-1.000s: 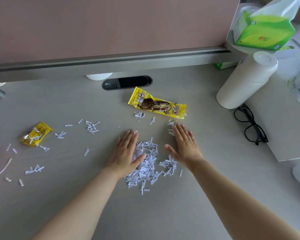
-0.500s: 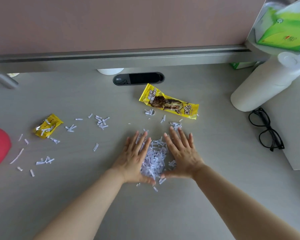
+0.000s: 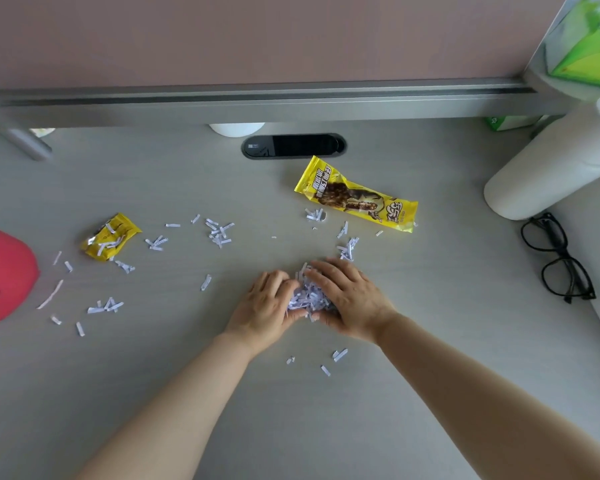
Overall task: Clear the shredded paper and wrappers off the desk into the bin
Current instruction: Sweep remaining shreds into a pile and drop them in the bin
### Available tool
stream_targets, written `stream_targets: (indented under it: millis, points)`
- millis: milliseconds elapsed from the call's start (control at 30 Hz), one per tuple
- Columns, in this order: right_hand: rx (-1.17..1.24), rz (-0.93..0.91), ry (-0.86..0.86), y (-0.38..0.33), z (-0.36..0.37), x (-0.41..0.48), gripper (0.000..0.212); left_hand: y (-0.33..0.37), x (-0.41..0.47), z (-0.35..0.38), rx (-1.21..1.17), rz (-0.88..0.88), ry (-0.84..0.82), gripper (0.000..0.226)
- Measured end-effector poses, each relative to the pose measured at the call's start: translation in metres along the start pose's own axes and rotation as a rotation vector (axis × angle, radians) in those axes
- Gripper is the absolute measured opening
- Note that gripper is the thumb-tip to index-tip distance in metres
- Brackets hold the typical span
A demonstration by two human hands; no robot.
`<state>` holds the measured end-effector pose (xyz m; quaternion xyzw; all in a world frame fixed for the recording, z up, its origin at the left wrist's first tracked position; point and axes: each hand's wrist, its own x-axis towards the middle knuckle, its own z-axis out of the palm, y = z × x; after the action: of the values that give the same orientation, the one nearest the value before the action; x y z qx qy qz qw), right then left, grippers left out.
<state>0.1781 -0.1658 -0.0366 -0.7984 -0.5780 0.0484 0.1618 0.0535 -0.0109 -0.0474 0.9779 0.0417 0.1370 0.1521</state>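
Presently, left grip [image 3: 262, 308] and right grip [image 3: 352, 299] curl around the shredded paper heap [image 3: 307, 296] pressed between them on the bench [image 3: 447, 271], left at its 9 o'clock, right at 3, equally near.

Open passage is offered by the bare desk [image 3: 66, 393] across the lower frame, whereas the right edge is blocked by a white bottle [image 3: 548, 168] and glasses [image 3: 556, 258], the left edge by a red object [image 3: 4, 271], the top by a metal rail [image 3: 257, 102].
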Motion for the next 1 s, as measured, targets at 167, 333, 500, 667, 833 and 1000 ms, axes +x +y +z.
stream_targets:
  millis: [167,333,500,667,833,1000]
  points:
    - [-0.042,0.044,0.133,-0.009,0.007,-0.003,0.033,0.003,-0.001,-0.003,0.052,0.019,0.035,0.024]
    - [0.076,0.149,0.178,-0.021,0.000,-0.004,0.030,0.002,-0.003,-0.009,0.026,0.012,0.035,0.032]
    - [0.300,0.328,0.286,-0.048,-0.012,0.006,0.026,-0.004,-0.015,-0.033,-0.080,-0.098,0.155,0.052]
    - [0.466,0.299,0.387,-0.095,-0.038,0.044,0.018,-0.022,-0.026,-0.086,-0.151,-0.177,0.310,0.057]
    - [0.497,0.178,0.463,-0.156,-0.058,0.098,0.022,-0.058,-0.041,-0.156,-0.127,-0.220,0.437,0.056]
    - [0.540,0.057,0.484,-0.225,-0.070,0.161,0.016,-0.102,-0.069,-0.231,-0.023,-0.246,0.533,0.048]
